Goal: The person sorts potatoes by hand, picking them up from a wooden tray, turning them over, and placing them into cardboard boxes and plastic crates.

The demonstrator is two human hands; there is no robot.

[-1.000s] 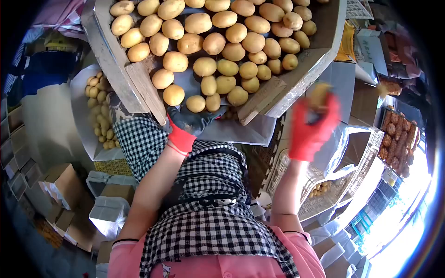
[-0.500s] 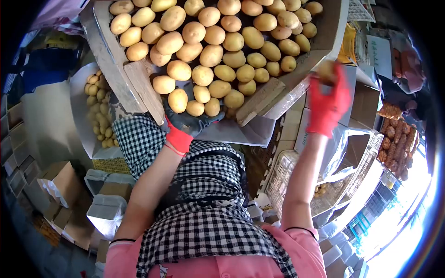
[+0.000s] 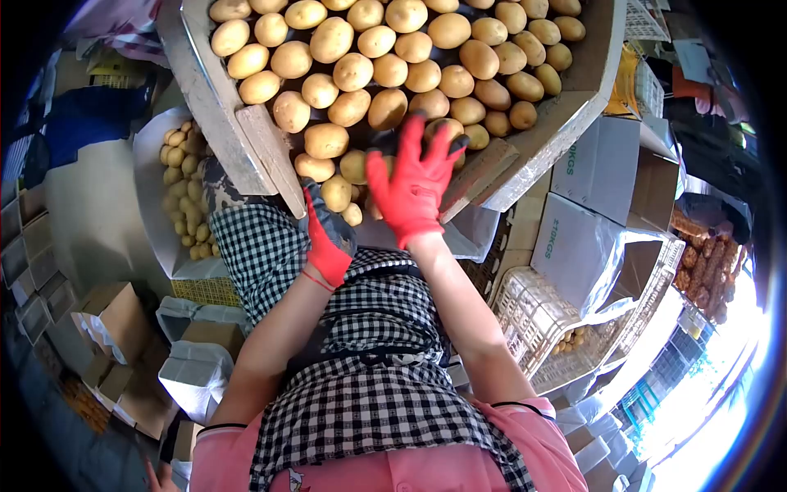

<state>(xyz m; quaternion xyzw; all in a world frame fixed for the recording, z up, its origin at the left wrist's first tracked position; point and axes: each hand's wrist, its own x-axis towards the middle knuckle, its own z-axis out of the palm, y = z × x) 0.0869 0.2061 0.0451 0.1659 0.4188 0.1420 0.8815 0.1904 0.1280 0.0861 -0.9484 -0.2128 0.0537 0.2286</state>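
Many yellow potatoes (image 3: 352, 72) lie on a wooden-sided chute (image 3: 215, 107) that narrows towards me. My right hand (image 3: 414, 184), in a red glove with dark fingertips, reaches over the potatoes at the chute's mouth. Its fingers are spread, touching or just above them, and I see nothing gripped. At the left of the mouth is my left hand (image 3: 329, 236), in a red and dark grey glove. Its fingers stretch upward beside the lowest potatoes, and no potato shows in it. Below the mouth, a pale liner (image 3: 475, 232) is partly hidden.
To the left stands a lined container of potatoes (image 3: 184, 193). White cartons (image 3: 578, 250) and a plastic crate (image 3: 525, 316) are on the right. Brown boxes (image 3: 115, 316) stand at lower left, and filled net bags (image 3: 709, 262) lie at far right.
My right hand has come back from the right side, where it held a potato, to the chute, without that potato. My left hand has turned upright. Potatoes at the mouth have shifted and are fewer.
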